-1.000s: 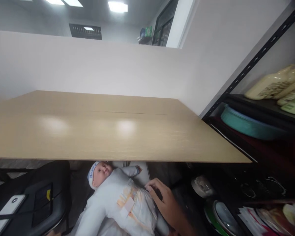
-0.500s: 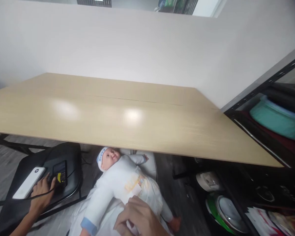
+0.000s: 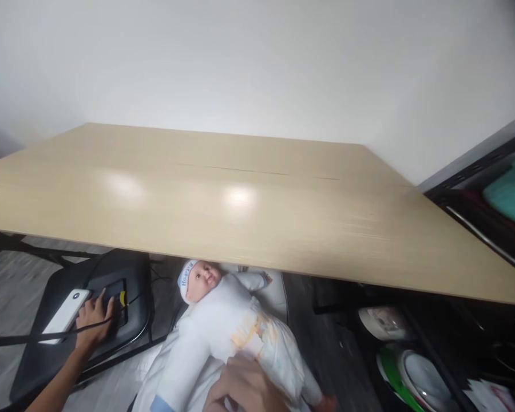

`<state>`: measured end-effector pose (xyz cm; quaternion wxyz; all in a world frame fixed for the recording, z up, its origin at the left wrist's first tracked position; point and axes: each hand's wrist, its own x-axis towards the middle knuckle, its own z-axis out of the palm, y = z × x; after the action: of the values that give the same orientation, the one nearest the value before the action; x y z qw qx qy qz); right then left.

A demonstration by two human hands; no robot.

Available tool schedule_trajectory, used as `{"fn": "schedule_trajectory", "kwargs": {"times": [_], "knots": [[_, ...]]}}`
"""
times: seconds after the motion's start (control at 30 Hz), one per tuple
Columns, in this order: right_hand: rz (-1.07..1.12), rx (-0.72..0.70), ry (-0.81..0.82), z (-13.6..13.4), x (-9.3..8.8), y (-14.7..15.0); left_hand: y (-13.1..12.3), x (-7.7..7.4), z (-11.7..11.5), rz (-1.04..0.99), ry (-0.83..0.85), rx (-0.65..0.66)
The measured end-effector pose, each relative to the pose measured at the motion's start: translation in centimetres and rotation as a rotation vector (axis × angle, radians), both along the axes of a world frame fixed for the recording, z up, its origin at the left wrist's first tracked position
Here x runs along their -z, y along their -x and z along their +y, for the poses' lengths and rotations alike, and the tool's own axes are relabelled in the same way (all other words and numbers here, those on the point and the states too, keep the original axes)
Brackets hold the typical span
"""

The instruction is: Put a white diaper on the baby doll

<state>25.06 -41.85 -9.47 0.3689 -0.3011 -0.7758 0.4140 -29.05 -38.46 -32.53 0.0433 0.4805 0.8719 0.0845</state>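
A baby doll (image 3: 223, 320) in white clothes with blue cuffs and a white cap lies on its back on a white cloth, below the table's front edge. Its diaper (image 3: 278, 352) has a yellow and orange print. My right hand (image 3: 244, 386) is curled over the doll's lower body at the bottom of the view; what its fingers hold, if anything, is hidden. On a black chair seat at the left, my left hand (image 3: 95, 320) rests with fingers apart, between a white phone (image 3: 66, 315) and a dark device (image 3: 117, 297) with a yellow mark.
A light wooden table (image 3: 240, 229) spans the view above the doll, against a pale wall. Black shelving on the right holds a teal item (image 3: 512, 189), a green-rimmed container (image 3: 395, 372) and papers (image 3: 491, 395). A black cable crosses the chair.
The view has shifted, so the table, doll and chair appear further right. My left hand has moved slightly up beside the dark device. My right hand stays curled at the doll's body.
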Motion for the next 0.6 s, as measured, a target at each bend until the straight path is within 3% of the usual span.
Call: {"fn": "schedule_trajectory", "kwargs": {"times": [0.17,0.4,0.6], "knots": [[-0.030,0.025,0.031,-0.2,-0.1,-0.1,0.3,0.7,-1.0,-0.031,-0.044,-0.040],[-0.062,0.009,0.105,0.1,-1.3,-0.7,-1.4,2.5,-4.8,-0.096,-0.115,-0.044],[-0.047,0.010,0.146,0.0,-1.3,-0.5,-2.4,2.4,-5.7,-0.111,-0.084,-0.041]]}}
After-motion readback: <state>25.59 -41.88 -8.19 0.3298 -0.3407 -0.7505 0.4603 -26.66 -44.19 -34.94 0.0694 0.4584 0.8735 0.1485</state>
